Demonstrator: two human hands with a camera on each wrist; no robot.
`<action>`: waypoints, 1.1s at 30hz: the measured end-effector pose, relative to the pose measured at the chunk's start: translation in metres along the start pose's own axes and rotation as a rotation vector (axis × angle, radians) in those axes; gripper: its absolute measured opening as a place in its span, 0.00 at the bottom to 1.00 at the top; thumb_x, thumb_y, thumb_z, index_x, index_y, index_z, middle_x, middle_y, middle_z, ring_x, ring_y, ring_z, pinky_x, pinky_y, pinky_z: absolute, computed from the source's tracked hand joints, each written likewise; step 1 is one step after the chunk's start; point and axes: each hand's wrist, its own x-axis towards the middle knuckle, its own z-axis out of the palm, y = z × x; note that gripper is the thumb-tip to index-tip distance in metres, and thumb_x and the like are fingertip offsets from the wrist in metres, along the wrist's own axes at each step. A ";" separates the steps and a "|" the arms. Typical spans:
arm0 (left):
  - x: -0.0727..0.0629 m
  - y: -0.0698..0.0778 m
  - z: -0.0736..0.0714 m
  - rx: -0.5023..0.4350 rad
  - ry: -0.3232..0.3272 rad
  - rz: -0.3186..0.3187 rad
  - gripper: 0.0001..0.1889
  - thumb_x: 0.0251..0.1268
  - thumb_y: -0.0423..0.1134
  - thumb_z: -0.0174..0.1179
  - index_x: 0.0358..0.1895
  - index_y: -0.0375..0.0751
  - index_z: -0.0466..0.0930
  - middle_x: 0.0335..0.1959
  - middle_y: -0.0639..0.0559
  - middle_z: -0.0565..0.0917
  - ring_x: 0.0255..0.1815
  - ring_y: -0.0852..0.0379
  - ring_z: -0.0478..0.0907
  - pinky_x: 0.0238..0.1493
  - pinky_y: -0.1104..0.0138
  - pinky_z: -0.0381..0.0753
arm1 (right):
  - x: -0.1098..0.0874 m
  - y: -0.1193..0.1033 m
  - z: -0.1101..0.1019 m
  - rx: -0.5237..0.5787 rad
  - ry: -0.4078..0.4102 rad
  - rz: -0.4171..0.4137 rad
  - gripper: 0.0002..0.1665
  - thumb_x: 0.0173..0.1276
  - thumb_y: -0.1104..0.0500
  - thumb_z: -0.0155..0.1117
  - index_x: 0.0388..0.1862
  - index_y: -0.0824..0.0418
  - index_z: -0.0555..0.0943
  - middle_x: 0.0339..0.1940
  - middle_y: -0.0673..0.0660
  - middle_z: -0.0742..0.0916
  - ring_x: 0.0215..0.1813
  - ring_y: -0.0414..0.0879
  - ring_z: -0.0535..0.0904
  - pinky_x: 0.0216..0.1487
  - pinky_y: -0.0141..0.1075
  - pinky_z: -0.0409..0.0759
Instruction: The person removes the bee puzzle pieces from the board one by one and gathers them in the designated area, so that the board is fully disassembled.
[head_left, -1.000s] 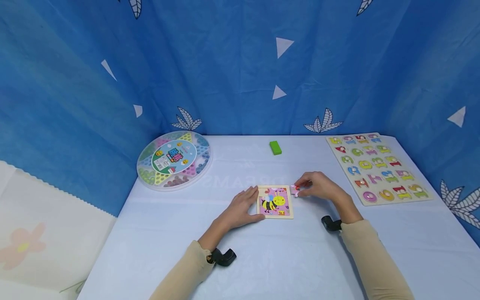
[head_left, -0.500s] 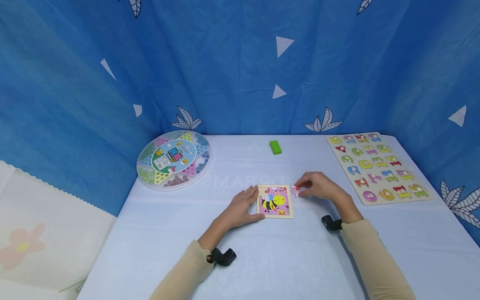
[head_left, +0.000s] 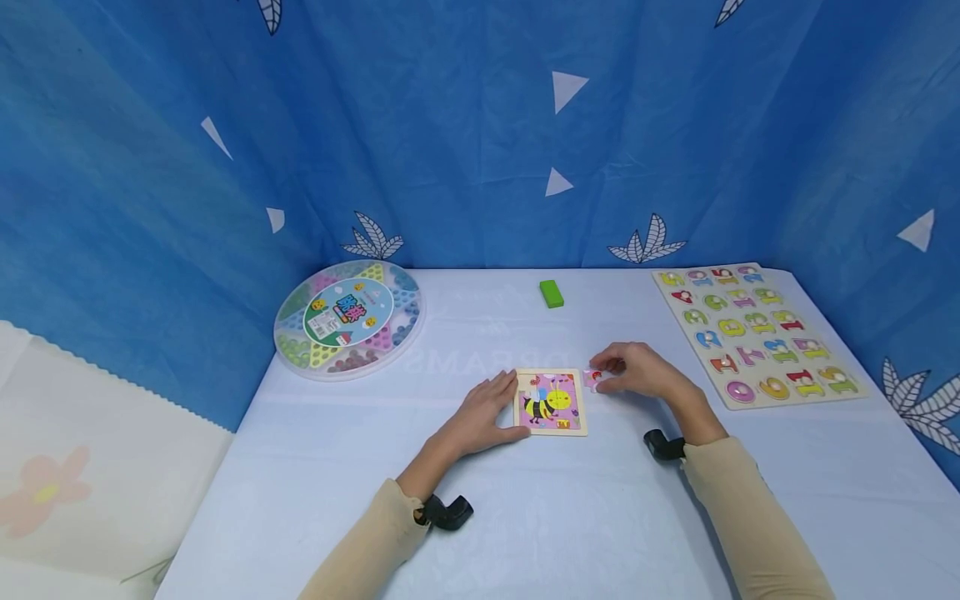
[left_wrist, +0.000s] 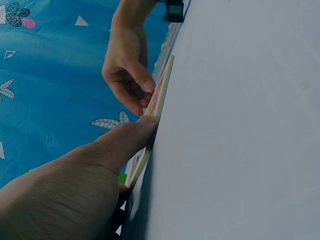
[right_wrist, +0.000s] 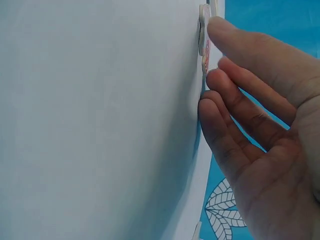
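Both forearms in tan sleeves reach forward over the surface, the left hand (head_left: 486, 410) lying low with fingers nearly straight and thumb extended, the right hand (head_left: 637, 371) arched with curled fingertips (right_wrist: 216, 80) bunched in a pinching grip.

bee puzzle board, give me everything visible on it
The bee puzzle board is a small square tray, apparently wood, with a pale frame around a pink picture of a yellow-and-black striped bee. It lies flat on the light blue table, near its middle. The left hand rests against its left edge, fingers straight; the left wrist view shows a fingertip touching that thin edge. The right hand pinches a small pink puzzle piece just beside the board's upper right corner. Whether that piece touches the board cannot be told.
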 end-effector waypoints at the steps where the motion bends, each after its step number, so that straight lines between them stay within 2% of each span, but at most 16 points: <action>1: 0.000 0.000 0.000 0.002 0.000 0.001 0.46 0.64 0.60 0.59 0.77 0.38 0.51 0.80 0.49 0.50 0.82 0.52 0.44 0.80 0.53 0.49 | 0.000 0.000 0.000 0.000 0.002 0.009 0.27 0.55 0.56 0.77 0.54 0.59 0.83 0.46 0.55 0.86 0.47 0.48 0.77 0.54 0.43 0.80; 6: 0.000 0.000 0.000 0.011 0.001 0.000 0.47 0.64 0.60 0.60 0.77 0.38 0.51 0.80 0.49 0.50 0.82 0.51 0.45 0.79 0.53 0.49 | 0.000 -0.003 0.000 -0.020 0.023 -0.009 0.27 0.55 0.53 0.77 0.54 0.59 0.83 0.44 0.54 0.86 0.46 0.48 0.77 0.51 0.41 0.80; 9: 0.000 0.000 -0.001 0.016 -0.002 -0.006 0.47 0.63 0.60 0.60 0.77 0.38 0.51 0.80 0.49 0.50 0.82 0.52 0.44 0.80 0.54 0.49 | 0.001 -0.008 0.003 -0.014 0.037 -0.046 0.25 0.55 0.53 0.77 0.52 0.59 0.84 0.42 0.54 0.87 0.45 0.48 0.77 0.51 0.41 0.79; 17: -0.001 0.002 -0.003 0.014 -0.002 -0.015 0.47 0.63 0.60 0.60 0.77 0.38 0.52 0.80 0.49 0.51 0.82 0.52 0.44 0.80 0.54 0.49 | 0.003 -0.036 0.010 0.021 0.007 -0.107 0.23 0.54 0.53 0.77 0.49 0.59 0.85 0.37 0.52 0.85 0.41 0.47 0.76 0.46 0.37 0.79; 25: 0.000 0.000 -0.003 0.015 0.002 0.000 0.46 0.64 0.61 0.59 0.77 0.38 0.52 0.80 0.49 0.51 0.82 0.51 0.45 0.79 0.54 0.50 | 0.011 -0.060 0.017 0.009 -0.047 -0.134 0.24 0.56 0.53 0.76 0.51 0.58 0.84 0.41 0.53 0.86 0.45 0.48 0.77 0.49 0.39 0.81; 33: 0.001 -0.001 -0.001 0.006 0.000 0.002 0.46 0.63 0.61 0.60 0.77 0.38 0.52 0.80 0.49 0.51 0.82 0.52 0.45 0.80 0.54 0.49 | 0.023 -0.066 0.026 -0.009 -0.081 -0.126 0.21 0.57 0.56 0.75 0.50 0.59 0.84 0.43 0.52 0.86 0.43 0.45 0.78 0.51 0.38 0.82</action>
